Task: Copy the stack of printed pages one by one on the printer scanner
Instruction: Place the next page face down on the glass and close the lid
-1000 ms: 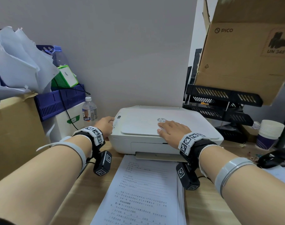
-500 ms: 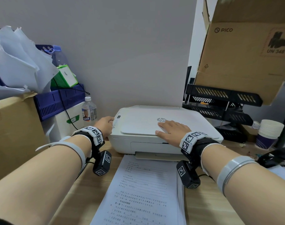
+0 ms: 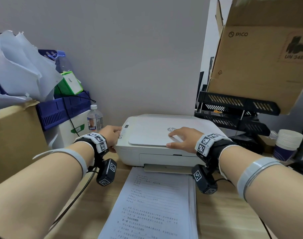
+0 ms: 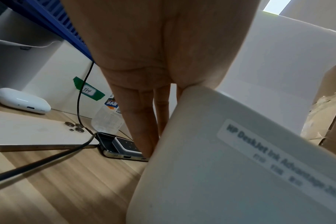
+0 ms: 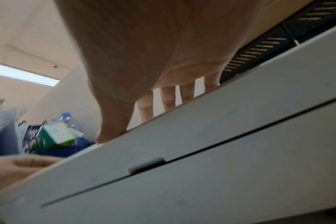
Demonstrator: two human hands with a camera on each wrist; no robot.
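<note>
Both forearms are being held stretched toward the printer (image 3: 164,144), its left side being touched by the left hand (image 3: 111,137) while the right hand (image 3: 185,138) is being laid flat, fingers spread, on its lid.

"PICO" and "UN 3481" on the cardboard box (image 3: 261,54); "HP DeskJet" on the printer (image 4: 240,174).

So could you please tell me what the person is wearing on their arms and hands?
Both hands are bare, left hand and right hand. Each wrist carries a black strap with white black-patterned marker tiles and a hanging black camera; each forearm has a grey band.
</note>
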